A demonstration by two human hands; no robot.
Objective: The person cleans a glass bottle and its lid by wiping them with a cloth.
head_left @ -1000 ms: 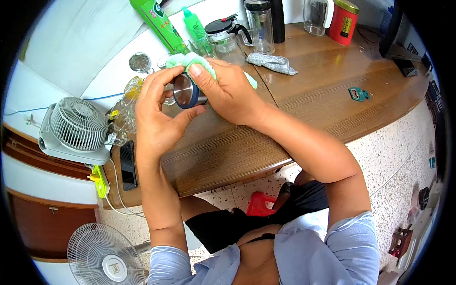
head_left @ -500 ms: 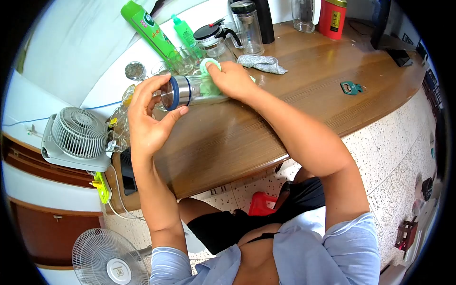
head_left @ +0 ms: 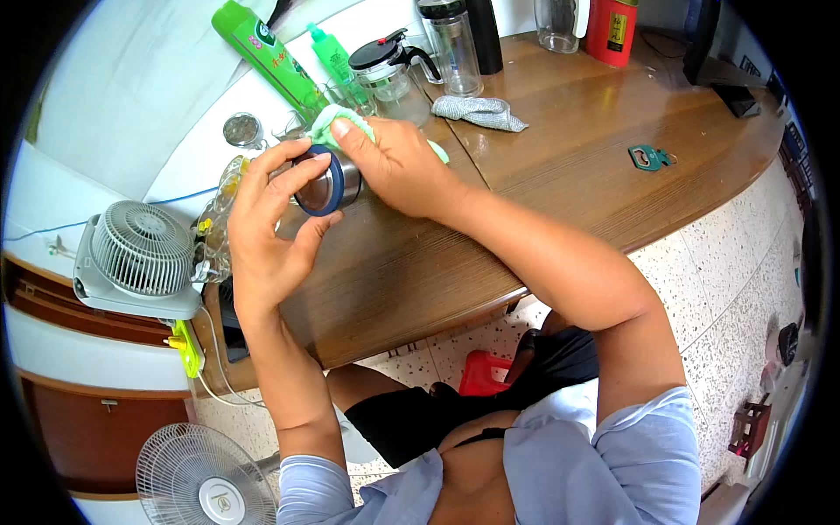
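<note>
A glass bottle (head_left: 350, 180) with a steel end and a dark blue ring lies sideways between my hands above the table. My left hand (head_left: 276, 232) grips its blue-ringed end, with the thumb below and the fingers above and across the end face. Wrapped around the body, my right hand (head_left: 398, 166) presses a pale green cloth (head_left: 329, 122) against it, close to the steel part. Most of the glass is hidden behind that hand. Behind it on the table lie a folded grey cloth (head_left: 481, 112) and a glass teapot (head_left: 398, 87) with a black lid.
Along the back stand a green bottle (head_left: 267, 57), a green pump bottle (head_left: 331, 54), a lidded glass tumbler (head_left: 457, 57) and a red tin (head_left: 611, 33). A teal bottle opener (head_left: 649, 157) lies right. At left are a small fan (head_left: 144, 249) and several glasses (head_left: 223, 210).
My right hand and the green cloth have slid left along the bottle, up to its steel end. The fingers of my left hand have shifted onto the end face.
</note>
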